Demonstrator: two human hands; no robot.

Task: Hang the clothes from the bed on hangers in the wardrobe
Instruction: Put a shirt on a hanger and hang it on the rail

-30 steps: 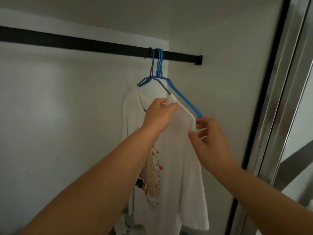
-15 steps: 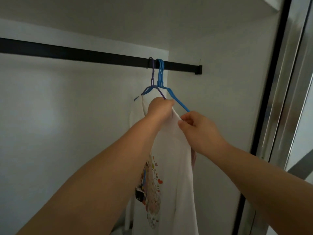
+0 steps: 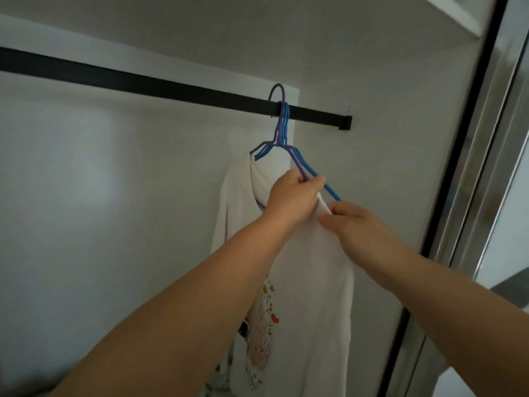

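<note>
A white T-shirt (image 3: 317, 282) with a colourful print hangs on a purple hanger (image 3: 277, 127) at the right end of the black wardrobe rod (image 3: 171, 87). The purple hanger's hook stands raised above the rod. Blue hangers (image 3: 286, 130) hang beside it, hooked on the rod. My left hand (image 3: 294, 196) is closed around the purple hanger's right arm and the shirt's shoulder. My right hand (image 3: 352, 222) pinches the shirt fabric just right of it, under a blue hanger's arm.
White wardrobe walls surround the rod. A mirrored sliding door with a dark frame (image 3: 469, 156) stands at the right. More fabric (image 3: 220, 376) lies low in the wardrobe beneath the shirt.
The purple hanger's hook has lifted above the rod. My left hand now grips the hanger arm, and my right hand has moved in to pinch the shirt shoulder.
</note>
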